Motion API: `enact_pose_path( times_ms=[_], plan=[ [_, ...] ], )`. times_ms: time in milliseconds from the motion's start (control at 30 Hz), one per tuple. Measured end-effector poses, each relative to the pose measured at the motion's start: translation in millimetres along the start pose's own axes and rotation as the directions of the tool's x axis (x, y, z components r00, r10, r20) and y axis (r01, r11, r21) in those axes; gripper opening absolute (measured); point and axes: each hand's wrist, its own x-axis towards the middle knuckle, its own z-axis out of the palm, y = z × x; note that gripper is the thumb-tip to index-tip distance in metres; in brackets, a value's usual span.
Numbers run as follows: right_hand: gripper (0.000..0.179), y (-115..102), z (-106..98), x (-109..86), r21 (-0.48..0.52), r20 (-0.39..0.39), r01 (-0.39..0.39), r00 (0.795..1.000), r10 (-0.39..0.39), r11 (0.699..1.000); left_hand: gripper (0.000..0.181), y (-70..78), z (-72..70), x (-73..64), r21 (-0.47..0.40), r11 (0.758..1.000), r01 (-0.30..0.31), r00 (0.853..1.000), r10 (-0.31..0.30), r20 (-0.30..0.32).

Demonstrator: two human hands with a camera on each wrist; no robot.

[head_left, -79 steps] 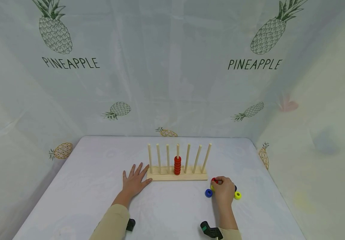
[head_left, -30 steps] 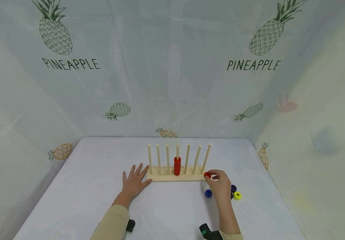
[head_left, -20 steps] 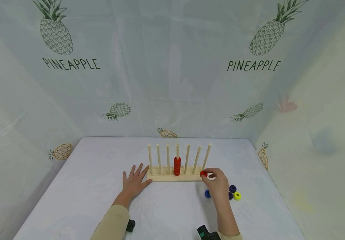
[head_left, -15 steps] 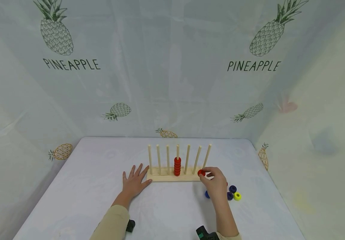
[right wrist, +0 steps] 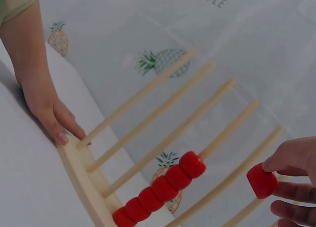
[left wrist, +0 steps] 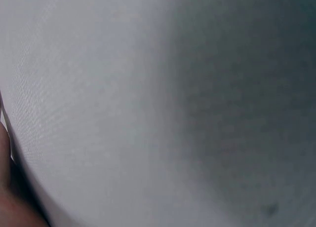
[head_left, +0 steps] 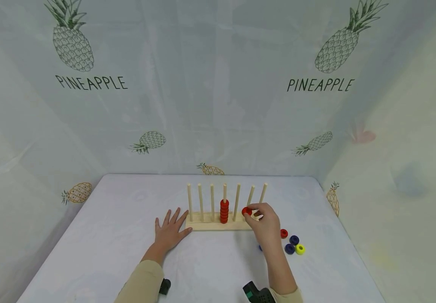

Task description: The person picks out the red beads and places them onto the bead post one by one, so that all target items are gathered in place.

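A wooden peg rack (head_left: 203, 225) with several upright pegs stands on the table, and red beads (head_left: 224, 211) are stacked on its middle peg. My right hand (head_left: 265, 225) pinches one red bead (right wrist: 262, 180) between thumb and fingers, in front of the pegs on the rack's right side. In the right wrist view that bead is apart from the red stack. My left hand (head_left: 168, 232) lies with fingers spread at the rack's left end, touching its base. The left wrist view shows mostly blurred white surface, with a bit of the hand (left wrist: 15, 207) at the edge.
Right of the rack lie loose beads: a red one (head_left: 284, 233), two dark blue ones (head_left: 290, 248) and a yellow one (head_left: 300, 249). Another blue bead is mostly hidden behind my right hand. A pineapple-print cloth (head_left: 218, 105) hangs behind the table (head_left: 127, 185).
My right hand has picked up a red bead from the loose ones and carried it left and up over the rack. The left hand has stayed at the rack's end.
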Motion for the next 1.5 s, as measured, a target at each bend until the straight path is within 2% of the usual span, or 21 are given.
enact_pose_path(
  times_ms=[100,267,533,900,1033,1300,1500],
  plan=[
    [0.021,-5.3,1.2,1.4,0.01,-0.001,0.027,1.0,-0.027,1.0,0.073,2.2,-3.3,-2.3,-0.007,1.0,0.001,1.0,-0.001,-0.008],
    [0.02,-14.5,2.3,4.2,0.022,0.007,0.024,1.0,-0.024,0.999,0.073,4.3,-7.6,-6.3,-0.006,1.0,-0.001,1.0,0.001,-0.022],
    [0.019,-31.2,1.6,11.4,0.019,-0.017,0.065,0.998,-0.064,0.998,0.072,4.8,-7.5,-8.0,-0.008,1.0,-0.014,0.999,0.013,-0.048],
    [0.019,-48.6,-1.1,24.4,0.047,-0.042,0.177,0.984,-0.175,0.983,0.072,-3.5,4.2,0.7,-0.004,1.0,-0.016,0.999,0.016,-0.039],
    [0.017,-52.5,1.0,28.4,0.044,-0.035,0.199,0.98,-0.197,0.979,0.072,-2.6,2.9,0.4,-0.009,1.0,-0.013,0.999,0.012,-0.036],
    [0.017,-60.4,4.6,34.3,0.01,-0.035,0.241,0.97,-0.24,0.971,0.073,7.1,-8.8,-4.2,-0.023,1.0,0.015,1.0,-0.014,0.019],
    [0.016,-63.5,7.3,41.2,0.037,-0.021,0.283,0.959,-0.283,0.958,0.073,5.9,-7.2,-2.9,0.0,1.0,0.018,0.999,-0.018,0.027]
  ],
)
